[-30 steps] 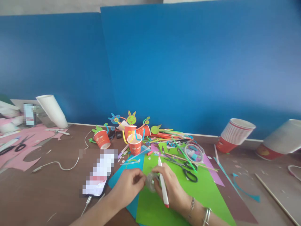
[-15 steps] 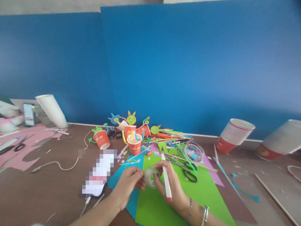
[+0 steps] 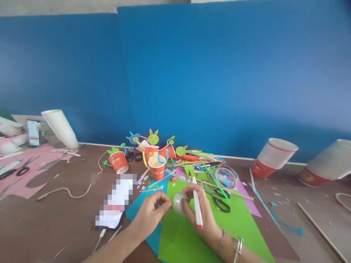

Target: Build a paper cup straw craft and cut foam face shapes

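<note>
My right hand [image 3: 201,210] grips a roll of clear tape [image 3: 179,203] between thumb and fingers. A white marker with a red end [image 3: 197,204] is tucked across the same hand, its tip pointing away from me. Just left of the roll, my left hand [image 3: 150,212] is closed in a pinch. Whatever lies between its fingertips is too small to make out. Both hands hover over a green paper sheet [image 3: 219,237] and a blue sheet [image 3: 150,237]. Black-handled scissors [image 3: 221,204] lie on the green sheet, right of my right hand.
A red paper cup [image 3: 157,171] stands ahead, near decorated cups and a tipped red cup [image 3: 118,162]. Straws and sticks [image 3: 197,157] are heaped behind the sheets. A charging phone [image 3: 116,201] lies left. Stacked paper cups [image 3: 275,157] lean at right. Pink paper [image 3: 33,182] lies far left.
My right hand has shifted slightly right with the marker, and the tape roll has turned in its fingers. A small gap now shows between my left fingertips and the roll.
</note>
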Action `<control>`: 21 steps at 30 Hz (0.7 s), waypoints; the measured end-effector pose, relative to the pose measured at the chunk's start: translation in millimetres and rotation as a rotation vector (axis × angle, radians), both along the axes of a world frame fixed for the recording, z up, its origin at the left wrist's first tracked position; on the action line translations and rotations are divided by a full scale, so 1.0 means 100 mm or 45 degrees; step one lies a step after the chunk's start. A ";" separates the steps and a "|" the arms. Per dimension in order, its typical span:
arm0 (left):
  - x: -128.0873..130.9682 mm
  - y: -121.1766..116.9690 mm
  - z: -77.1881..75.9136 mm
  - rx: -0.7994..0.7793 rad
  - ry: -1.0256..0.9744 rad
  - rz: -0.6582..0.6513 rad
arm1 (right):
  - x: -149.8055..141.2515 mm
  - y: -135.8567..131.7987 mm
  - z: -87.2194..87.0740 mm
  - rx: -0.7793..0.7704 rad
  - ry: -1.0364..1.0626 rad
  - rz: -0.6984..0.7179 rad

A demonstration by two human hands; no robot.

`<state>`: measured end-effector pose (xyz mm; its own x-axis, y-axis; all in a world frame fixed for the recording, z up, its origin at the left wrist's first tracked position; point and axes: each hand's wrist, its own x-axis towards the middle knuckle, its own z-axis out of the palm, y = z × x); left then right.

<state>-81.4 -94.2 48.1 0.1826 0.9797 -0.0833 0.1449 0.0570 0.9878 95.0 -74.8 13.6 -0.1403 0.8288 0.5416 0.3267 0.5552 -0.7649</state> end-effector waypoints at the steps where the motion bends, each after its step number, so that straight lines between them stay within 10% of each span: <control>1: 0.00 0.01 -0.01 0.004 0.023 -0.002 | 0.00 0.00 0.00 0.006 -0.016 -0.002; 14: -0.02 0.01 0.05 0.184 0.403 -0.060 | 0.05 -0.02 -0.10 0.114 -0.267 0.080; 21: -0.08 0.10 -0.04 -0.005 0.152 -0.040 | -0.01 -0.06 0.00 -0.037 -0.141 0.183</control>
